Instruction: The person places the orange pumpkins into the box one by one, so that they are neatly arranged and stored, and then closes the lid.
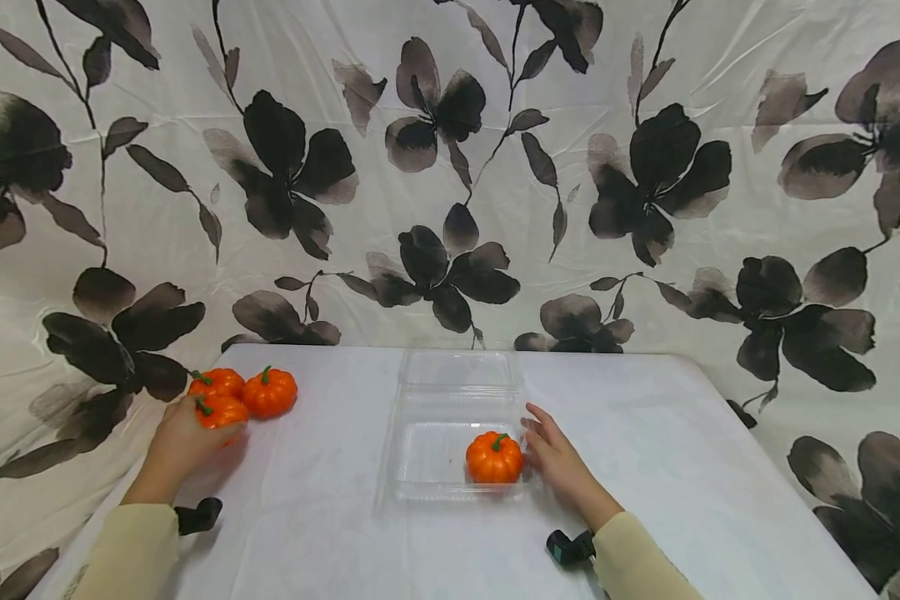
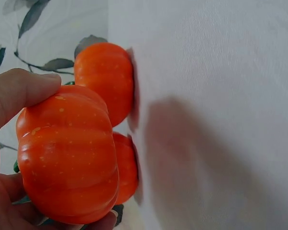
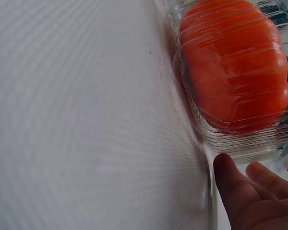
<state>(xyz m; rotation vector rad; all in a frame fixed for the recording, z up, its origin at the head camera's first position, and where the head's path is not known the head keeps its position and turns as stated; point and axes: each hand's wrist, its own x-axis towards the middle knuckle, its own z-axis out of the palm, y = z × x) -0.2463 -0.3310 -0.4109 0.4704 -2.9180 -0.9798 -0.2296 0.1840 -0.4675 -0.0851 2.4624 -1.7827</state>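
Observation:
My left hand (image 1: 183, 446) grips a small orange pumpkin (image 2: 69, 153) with a green stem, thumb on one side and fingers round the other. Two similar pumpkins (image 1: 270, 392) (image 2: 105, 79) stand close behind it at the table's far left. A clear plastic clamshell container (image 1: 429, 454) lies with its lid (image 1: 457, 369) folded back at the middle of the table. Inside its near tray, at the right end, sits another pumpkin (image 1: 493, 458). Beside that end is my right hand (image 1: 562, 467), holding nothing, its fingers extended with the fingertips (image 3: 225, 165) right at the container's wall.
A white cloth covers the table (image 1: 330, 500). Behind it hangs a pale curtain (image 1: 555, 208) with dark flowers, close to the table's back edge. Dark wrist devices (image 1: 570, 548) sit below both hands.

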